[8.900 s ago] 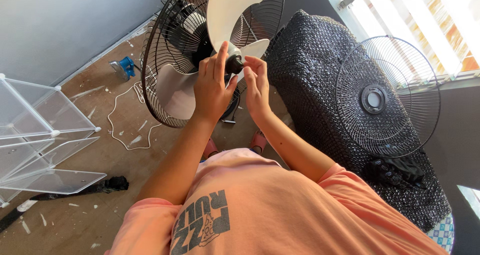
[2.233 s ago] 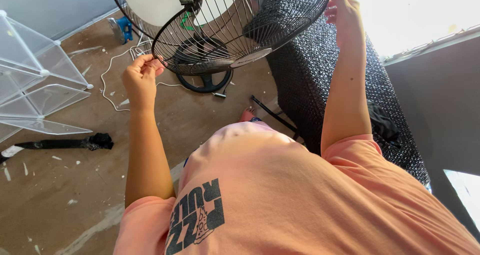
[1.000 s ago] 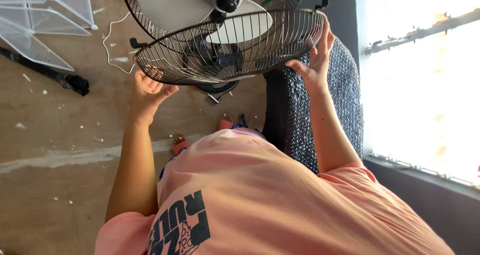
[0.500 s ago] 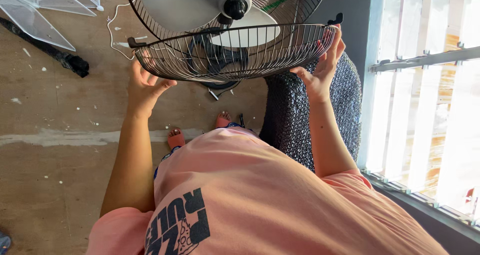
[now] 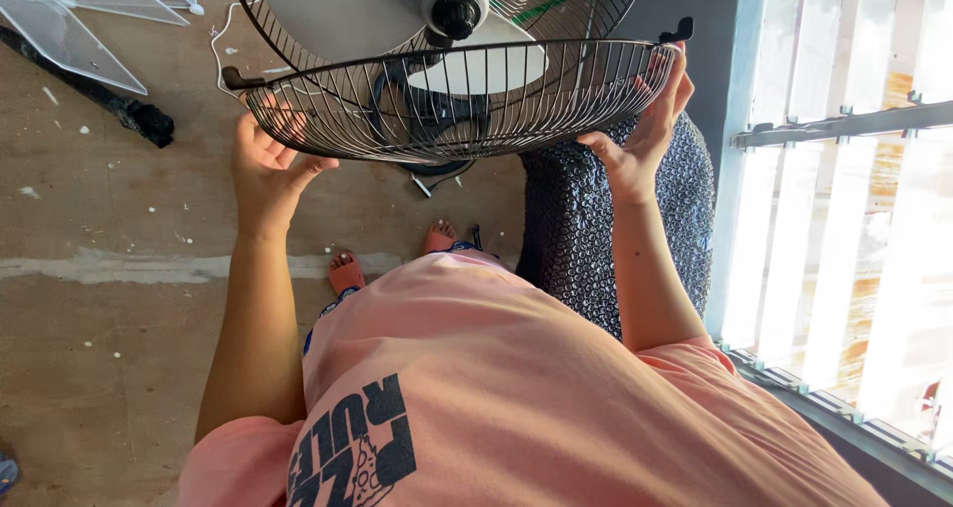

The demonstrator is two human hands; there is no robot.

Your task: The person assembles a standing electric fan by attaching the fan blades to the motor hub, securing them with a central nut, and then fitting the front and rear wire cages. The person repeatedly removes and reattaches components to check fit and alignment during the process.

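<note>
Concrete floor (image 5: 109, 298) w/ fan base (image 5: 429, 130), clear panels (image 5: 89, 15)

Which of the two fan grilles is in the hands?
The front grille, tipped nearly flat: left hand and right hand hold its rim. The rear grille stays mounted behind the blades.

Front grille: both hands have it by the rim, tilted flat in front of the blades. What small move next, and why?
Probably tip the front grille upright toward the rear guard. The left hand and right hand grip opposite sides of its rim, but it lies almost level below the hub and white blades, its rim not yet meeting the guard's.
</note>
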